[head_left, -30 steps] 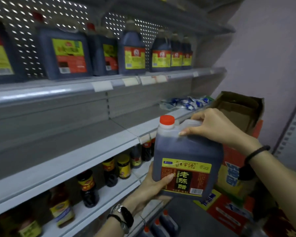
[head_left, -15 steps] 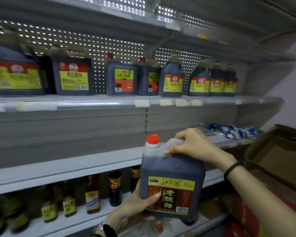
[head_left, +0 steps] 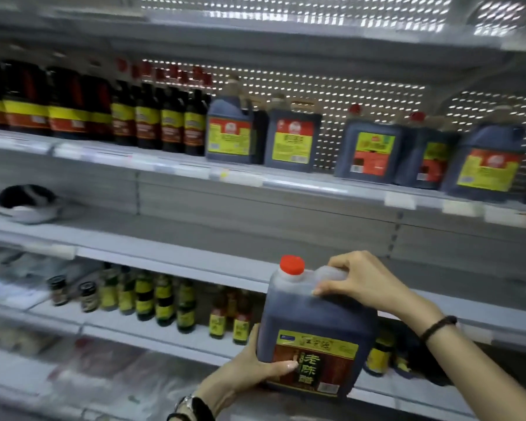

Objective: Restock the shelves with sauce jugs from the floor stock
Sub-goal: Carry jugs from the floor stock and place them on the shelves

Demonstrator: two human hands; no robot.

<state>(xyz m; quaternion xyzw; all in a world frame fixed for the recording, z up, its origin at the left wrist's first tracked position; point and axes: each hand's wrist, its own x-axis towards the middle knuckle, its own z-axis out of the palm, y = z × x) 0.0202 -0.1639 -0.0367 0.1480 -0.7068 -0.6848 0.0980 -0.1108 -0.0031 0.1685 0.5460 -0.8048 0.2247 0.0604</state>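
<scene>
A dark sauce jug (head_left: 313, 326) with a red cap and a yellow and red label hangs upright in front of the shelves, low and right of centre. My right hand (head_left: 359, 281) grips its clear handle from above. My left hand (head_left: 249, 369) holds the jug's lower left corner, thumb across the label. Just behind the jug runs the bare middle shelf (head_left: 195, 235). On the shelf above stand several similar jugs (head_left: 292, 138).
Dark bottles (head_left: 152, 120) fill the left of the upper shelf. A dark rounded object (head_left: 25, 202) lies at the middle shelf's left end. Small bottles and jars (head_left: 152, 296) line the lower shelf. Clear packets lie on the bottom left shelf.
The view has swung left along the shelves, bringing the bottle row on the left into sight. Both hands keep the same hold on the jug, which stays upright.
</scene>
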